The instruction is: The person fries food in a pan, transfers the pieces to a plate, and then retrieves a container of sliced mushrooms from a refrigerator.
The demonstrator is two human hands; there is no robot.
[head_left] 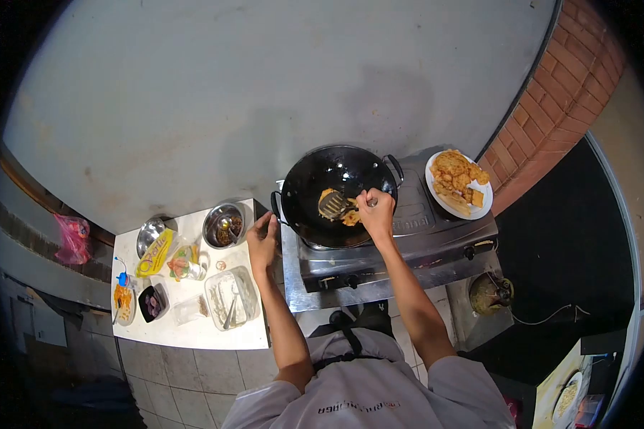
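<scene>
Right hand (376, 211) closed around the spatula (334, 205) handle, blade just beyond the grip under the fritter (350, 217) in the wok (334, 193). Left hand (262, 239) clasping the wok handle (275, 207). Best kept steady, blade slid fully beneath before lifting.

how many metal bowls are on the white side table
2. One metal bowl sits at the table's back left corner, partly behind a yellow packet. The other bowl, holding dark food, stands at the back right, near the left hand. More may be hidden.
</scene>
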